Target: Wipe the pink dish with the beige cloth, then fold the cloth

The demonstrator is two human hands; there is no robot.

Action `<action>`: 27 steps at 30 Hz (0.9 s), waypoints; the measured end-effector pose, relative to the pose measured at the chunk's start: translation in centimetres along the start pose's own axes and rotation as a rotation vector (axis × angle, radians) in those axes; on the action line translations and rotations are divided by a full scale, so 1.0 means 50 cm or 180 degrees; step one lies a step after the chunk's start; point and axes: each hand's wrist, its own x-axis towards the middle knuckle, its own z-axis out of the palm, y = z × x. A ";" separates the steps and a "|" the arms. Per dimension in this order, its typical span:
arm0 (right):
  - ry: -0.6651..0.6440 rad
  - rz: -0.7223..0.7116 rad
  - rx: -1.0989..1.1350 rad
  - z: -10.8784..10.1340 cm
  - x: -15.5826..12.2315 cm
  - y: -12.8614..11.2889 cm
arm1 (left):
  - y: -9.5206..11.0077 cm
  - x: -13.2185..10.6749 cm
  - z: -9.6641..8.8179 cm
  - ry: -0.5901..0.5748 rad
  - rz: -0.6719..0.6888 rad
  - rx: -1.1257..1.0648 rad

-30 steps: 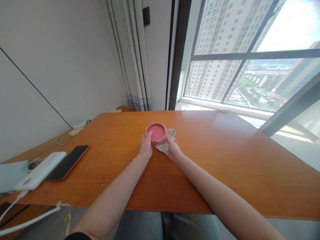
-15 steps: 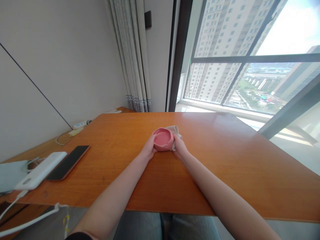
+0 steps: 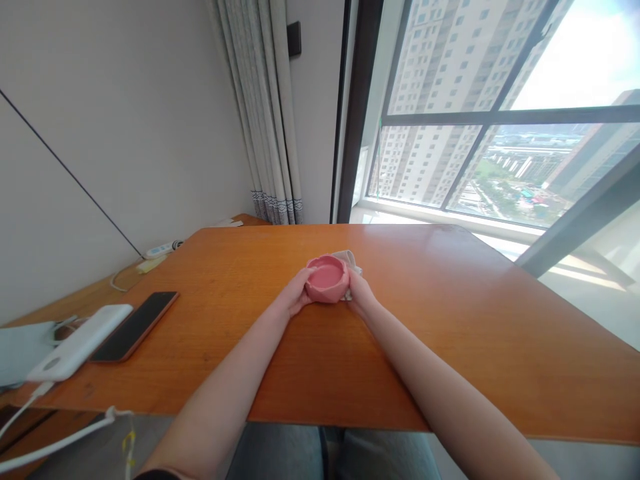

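A pink, round, faceted bowl like an ashtray (image 3: 327, 280) is held over the middle of the wooden table (image 3: 400, 373), its hollow facing up toward me. My left hand (image 3: 299, 291) grips its left side, thumb at the rim. On the opposite side, my right hand (image 3: 360, 291) is closed on a pale greyish cloth (image 3: 346, 257), which lies against the bowl's right and far side. The fingers of both hands are partly hidden by the bowl and cloth. Whether the bowl rests on the table I cannot tell.
To the left lie a dark-screened phone (image 3: 135, 328) and a white power bank (image 3: 80, 341) with a white cable (image 3: 60, 453). A power strip (image 3: 163, 249) sits by the wall. Beyond the table stand a curtain (image 3: 265, 120) and a large window (image 3: 480, 120).
The bowl has turned slightly between my hands, and its rim sits a little differently. Less of the cloth shows at the right. My left hand has shifted slightly left.
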 end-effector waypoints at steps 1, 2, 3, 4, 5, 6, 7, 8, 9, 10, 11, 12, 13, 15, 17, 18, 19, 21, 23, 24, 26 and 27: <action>0.0139 0.0020 0.0128 0.008 -0.007 0.005 | -0.003 0.004 0.001 0.0080 0.0137 -0.0129; 0.0294 0.0003 0.0235 0.016 -0.015 0.012 | -0.007 0.008 0.002 0.0151 0.0264 -0.0252; 0.0428 -0.0024 0.0306 0.024 -0.023 0.019 | -0.012 0.012 0.003 0.0229 0.0374 -0.0342; 0.0510 -0.0063 0.0347 0.030 -0.030 0.027 | -0.016 0.015 0.003 0.0327 0.0471 -0.0391; 0.0528 -0.0113 0.0362 0.036 -0.036 0.034 | -0.020 0.019 0.002 0.0445 0.0549 -0.0391; 0.0495 -0.0161 0.0353 0.039 -0.040 0.039 | -0.022 0.021 0.000 0.0592 0.0603 -0.0342; 0.0447 -0.0203 0.0323 0.040 -0.041 0.044 | -0.023 0.023 -0.003 0.0735 0.0624 -0.0252; 0.0422 -0.0228 0.0296 0.039 -0.040 0.046 | -0.021 0.023 -0.007 0.0833 0.0605 -0.0137; 0.0424 -0.0240 0.0286 0.036 -0.036 0.046 | -0.018 0.022 -0.011 0.0861 0.0544 -0.0010; 0.0442 -0.0245 0.0296 0.031 -0.030 0.043 | -0.013 0.020 -0.016 0.0815 0.0442 0.0125; 0.0460 -0.0245 0.0319 0.024 -0.022 0.039 | -0.007 0.016 -0.019 0.0715 0.0318 0.0270; 0.0477 -0.0235 0.0355 0.017 -0.014 0.033 | 0.000 0.012 -0.022 0.0577 0.0184 0.0424; 0.0492 -0.0206 0.0389 0.011 -0.006 0.027 | 0.006 0.007 -0.023 0.0406 0.0043 0.0583; 0.0522 -0.0063 0.0461 0.004 0.004 0.016 | 0.013 -0.003 -0.020 0.0070 -0.0154 0.0837; 0.0519 0.0116 0.0635 0.007 0.003 0.009 | 0.015 -0.008 -0.013 -0.0145 -0.0147 0.0851; 0.0501 0.0165 0.0765 0.012 -0.002 0.008 | 0.014 -0.009 -0.010 -0.0165 -0.0070 0.0750; 0.0468 0.0173 0.0900 0.018 -0.008 0.007 | 0.013 -0.008 -0.007 -0.0127 0.0040 0.0602; 0.0357 0.0157 0.1101 0.031 -0.022 0.009 | 0.009 -0.002 -0.004 0.0030 0.0255 0.0260; 0.0284 0.0188 0.1169 0.040 -0.035 0.012 | 0.003 0.007 -0.004 0.0253 0.0371 0.0003; 0.0287 0.0209 0.1185 0.042 -0.039 0.013 | 0.000 0.011 -0.005 0.0392 0.0397 -0.0057; 0.0401 0.0238 0.1199 0.042 -0.042 0.013 | -0.007 0.018 -0.008 0.0661 0.0434 -0.0053; 0.0472 0.0227 0.1202 0.041 -0.042 0.012 | -0.011 0.020 -0.010 0.0736 0.0459 -0.0032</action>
